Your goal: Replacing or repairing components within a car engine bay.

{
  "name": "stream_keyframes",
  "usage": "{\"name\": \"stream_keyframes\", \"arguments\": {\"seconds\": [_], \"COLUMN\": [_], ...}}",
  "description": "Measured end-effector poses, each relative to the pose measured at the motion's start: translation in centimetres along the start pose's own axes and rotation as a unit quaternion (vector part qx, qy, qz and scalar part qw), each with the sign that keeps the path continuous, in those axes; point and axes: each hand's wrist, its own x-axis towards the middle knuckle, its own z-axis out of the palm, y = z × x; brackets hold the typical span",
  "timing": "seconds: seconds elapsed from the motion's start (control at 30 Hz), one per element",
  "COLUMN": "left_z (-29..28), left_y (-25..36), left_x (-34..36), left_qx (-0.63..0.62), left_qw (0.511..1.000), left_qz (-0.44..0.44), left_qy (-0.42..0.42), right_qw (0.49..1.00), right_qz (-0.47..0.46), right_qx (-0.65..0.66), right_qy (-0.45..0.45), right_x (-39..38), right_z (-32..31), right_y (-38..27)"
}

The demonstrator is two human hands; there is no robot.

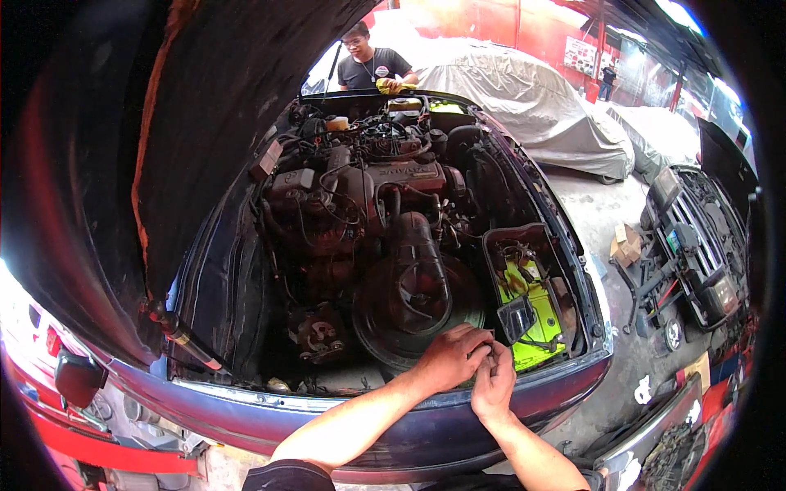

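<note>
My left hand (pixel 450 356) and my right hand (pixel 494 380) meet above the near edge of an open engine bay, fingers curled together around something small that I cannot make out. Just beyond them sit a black round air cleaner housing (pixel 377 307) with a thick duct (pixel 409 245) and, to the right, a bright yellow-green battery (pixel 540 331) with a black part lying on it. The dark engine (pixel 336 196) fills the middle of the bay.
The raised hood (pixel 98 147) and its strut (pixel 184 334) are at my left. A person (pixel 360 65) holding a yellow cloth stands across the bay. Covered cars (pixel 524 114) are behind. Loose car parts (pixel 696 254) and a cardboard box (pixel 626 245) lie on the right floor.
</note>
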Motion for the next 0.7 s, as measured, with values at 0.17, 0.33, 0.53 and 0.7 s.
{"name": "stream_keyframes", "arguments": {"seconds": [0.17, 0.33, 0.53, 0.7], "left_z": [-0.2, -0.9, -1.2, -0.9], "left_y": [0.3, 1.3, 1.5, 1.3], "left_x": [0.0, 0.5, 0.9, 0.6], "left_qx": [-0.002, -0.089, -0.034, -0.014], "left_qw": [0.998, 0.984, 0.990, 0.997], "left_qz": [-0.060, -0.154, -0.137, -0.072], "left_qy": [-0.032, -0.017, -0.004, 0.019], "right_qw": [0.999, 0.995, 1.000, 0.999], "right_qz": [0.028, 0.057, 0.009, 0.039], "right_qx": [0.024, 0.082, -0.023, 0.022], "right_qy": [-0.021, -0.012, 0.008, 0.000], "right_x": [-0.2, 0.1, 0.2, 0.0], "right_z": [0.0, 0.4, 0.2, 0.4], "right_y": [1.0, 0.8, -0.1, 0.2]}}
